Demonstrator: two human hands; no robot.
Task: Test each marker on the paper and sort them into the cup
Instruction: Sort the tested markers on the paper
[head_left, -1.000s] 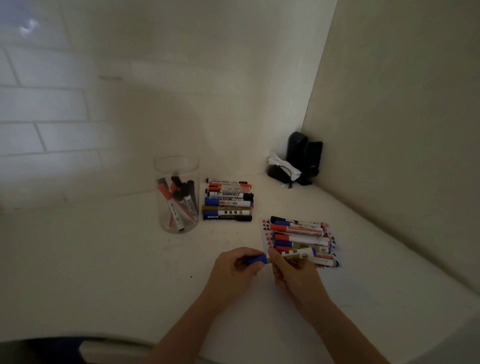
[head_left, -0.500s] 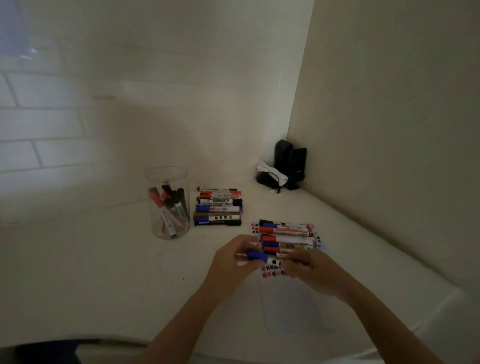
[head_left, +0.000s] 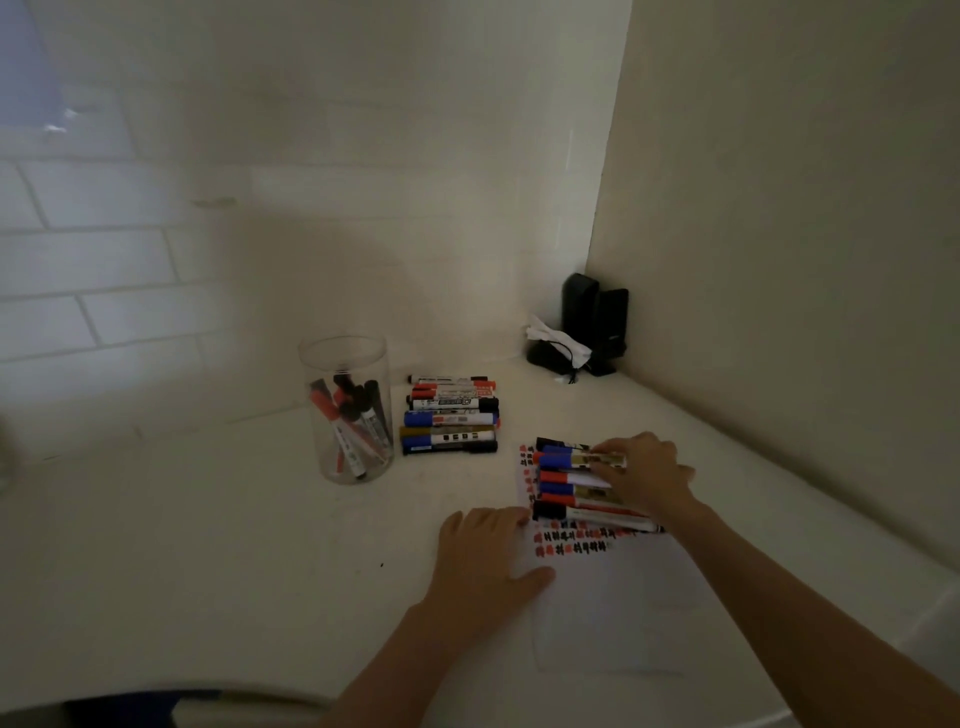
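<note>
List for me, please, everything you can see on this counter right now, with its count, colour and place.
clear cup: one, transparent, left of centre; holds several red- and black-capped markers, count unclear.
stacked markers: about six, red, black, blue and gold, lying side by side just right of the cup.
markers on the paper: about six, blue, red and black caps, in a row on the sheet's far end.
paper: one white sheet with red and black test marks, front right.
black devices: two, upright in the far corner, with a white crumpled scrap in front.
counter: one, white.
left hand: flat at the paper's left edge.
right hand: on the row of markers.
</note>
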